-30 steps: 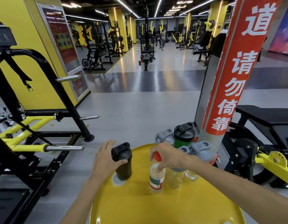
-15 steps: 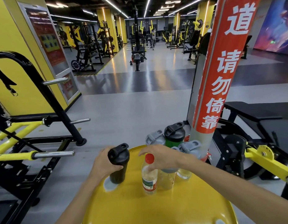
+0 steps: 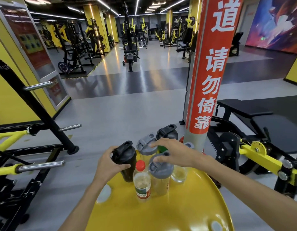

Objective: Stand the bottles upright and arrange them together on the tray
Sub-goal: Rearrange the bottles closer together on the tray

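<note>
1. Hidden: green bottle (image 3: 161, 148) upper centre, mostly behind right hand (image 3: 173, 153); only a green sliver and its black lid show. Far-right shaker (image 3: 179, 174) lid half covered by the wrist.
2. Tray (image 3: 177, 210) cut off at bottom edge; cannot tell what it rests on.
3. Left hand (image 3: 109, 164) clenched round black shaker (image 3: 126, 161), upright, touching the cluster at centre frame.
4. Right hand fingers spread, loose, over the grey lids (image 3: 147, 145); contact unclear, not gripping.
5. Red-cap bottle (image 3: 142, 180) upright, front of group, free of both hands.
6. Versus 1 s ago: black shaker moved right against the group; right hand let go of red-cap bottle.
</note>
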